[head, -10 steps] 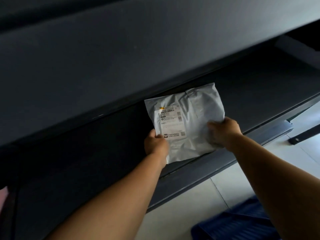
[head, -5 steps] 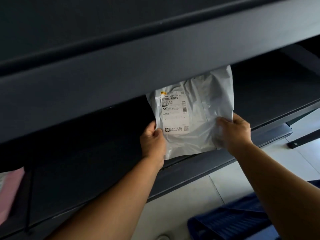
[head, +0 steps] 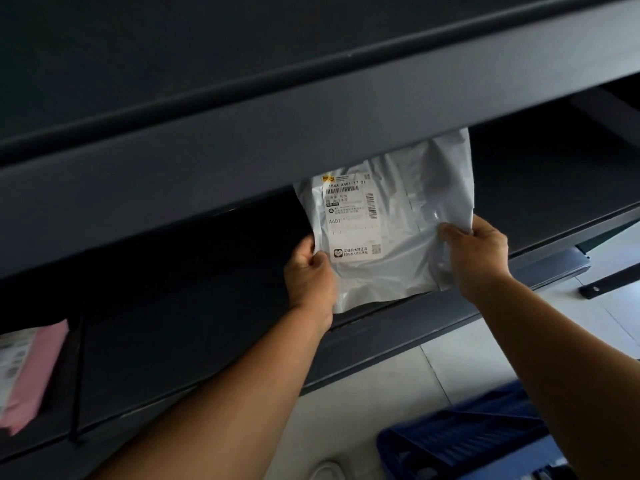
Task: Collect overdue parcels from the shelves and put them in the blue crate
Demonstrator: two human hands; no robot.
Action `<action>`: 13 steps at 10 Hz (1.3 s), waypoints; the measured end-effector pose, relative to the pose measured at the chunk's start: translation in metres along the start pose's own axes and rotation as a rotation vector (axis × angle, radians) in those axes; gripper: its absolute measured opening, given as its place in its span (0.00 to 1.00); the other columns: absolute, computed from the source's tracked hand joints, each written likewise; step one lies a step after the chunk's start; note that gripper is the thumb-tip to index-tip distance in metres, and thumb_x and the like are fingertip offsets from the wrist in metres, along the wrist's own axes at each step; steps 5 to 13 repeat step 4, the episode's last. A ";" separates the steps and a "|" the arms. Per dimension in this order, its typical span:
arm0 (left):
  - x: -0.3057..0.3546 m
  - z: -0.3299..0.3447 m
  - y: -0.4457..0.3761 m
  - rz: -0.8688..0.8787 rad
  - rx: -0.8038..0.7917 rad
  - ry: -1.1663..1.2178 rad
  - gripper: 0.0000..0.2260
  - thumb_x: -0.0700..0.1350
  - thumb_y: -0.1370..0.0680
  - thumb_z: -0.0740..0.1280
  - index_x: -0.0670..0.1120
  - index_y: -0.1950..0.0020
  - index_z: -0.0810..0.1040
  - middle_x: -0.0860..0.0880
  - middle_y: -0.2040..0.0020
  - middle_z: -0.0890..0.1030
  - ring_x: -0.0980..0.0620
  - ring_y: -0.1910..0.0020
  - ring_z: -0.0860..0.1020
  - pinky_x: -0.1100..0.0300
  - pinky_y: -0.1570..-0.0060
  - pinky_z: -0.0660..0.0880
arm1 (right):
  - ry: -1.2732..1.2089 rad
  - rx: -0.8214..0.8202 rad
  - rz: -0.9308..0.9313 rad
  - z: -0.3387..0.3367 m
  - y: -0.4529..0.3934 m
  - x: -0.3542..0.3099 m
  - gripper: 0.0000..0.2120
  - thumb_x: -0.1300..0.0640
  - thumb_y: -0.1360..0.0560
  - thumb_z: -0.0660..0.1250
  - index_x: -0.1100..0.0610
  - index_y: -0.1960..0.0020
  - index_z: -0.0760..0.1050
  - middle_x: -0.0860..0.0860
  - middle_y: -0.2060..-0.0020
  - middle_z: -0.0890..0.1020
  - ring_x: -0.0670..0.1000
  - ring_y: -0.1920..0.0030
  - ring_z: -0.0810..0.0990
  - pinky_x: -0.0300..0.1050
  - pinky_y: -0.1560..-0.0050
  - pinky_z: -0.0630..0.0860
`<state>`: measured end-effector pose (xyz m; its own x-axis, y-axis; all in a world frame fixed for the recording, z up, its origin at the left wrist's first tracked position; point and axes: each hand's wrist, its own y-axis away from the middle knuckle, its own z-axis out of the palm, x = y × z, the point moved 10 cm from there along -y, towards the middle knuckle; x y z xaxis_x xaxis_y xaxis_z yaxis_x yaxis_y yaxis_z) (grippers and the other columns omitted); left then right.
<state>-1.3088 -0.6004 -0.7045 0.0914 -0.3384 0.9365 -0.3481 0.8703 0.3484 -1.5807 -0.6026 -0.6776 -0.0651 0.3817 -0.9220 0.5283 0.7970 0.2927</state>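
A grey plastic parcel [head: 398,244] with a white shipping label stands tilted up at the front of a dark shelf [head: 398,327]. Its top edge is hidden behind the shelf board above. My left hand [head: 310,271] pinches the parcel's lower left edge, thumb on the label side. My right hand [head: 476,251] grips its lower right edge. The blue crate [head: 460,441] sits on the floor at the lower right, partly hidden by my right forearm.
The dark upper shelf board [head: 311,116] runs across the view just above the parcel. A pink parcel [head: 31,375] lies on the shelf at the far left. Pale floor tiles [head: 381,386] show below the shelf. A black bar [head: 609,282] lies on the floor at right.
The parcel was lying flatter on the shelf and has been tilted up, label facing me, with both hands still holding its lower corners. My view dropped, bringing the pink parcel in.
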 end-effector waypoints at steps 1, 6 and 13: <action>-0.018 0.007 -0.009 -0.071 -0.064 -0.175 0.18 0.37 0.19 0.56 0.50 0.33 0.74 0.49 0.44 0.81 0.52 0.48 0.80 0.61 0.50 0.79 | 0.072 -0.028 -0.009 0.007 -0.014 0.006 0.11 0.61 0.23 0.63 0.53 0.43 0.78 0.49 0.60 0.78 0.50 0.60 0.77 0.63 0.49 0.80; -0.040 0.028 -0.006 -0.216 -0.288 -0.529 0.29 0.46 0.17 0.56 0.54 0.21 0.43 0.47 0.21 0.56 0.45 0.25 0.62 0.52 0.30 0.63 | 0.332 -0.193 -0.019 0.030 -0.032 0.018 0.33 0.47 0.21 0.63 0.44 0.21 0.49 0.51 0.21 0.55 0.57 0.22 0.54 0.64 0.26 0.56; -0.040 0.028 -0.006 -0.216 -0.288 -0.529 0.29 0.46 0.17 0.56 0.54 0.21 0.43 0.47 0.21 0.56 0.45 0.25 0.62 0.52 0.30 0.63 | 0.332 -0.193 -0.019 0.030 -0.032 0.018 0.33 0.47 0.21 0.63 0.44 0.21 0.49 0.51 0.21 0.55 0.57 0.22 0.54 0.64 0.26 0.56</action>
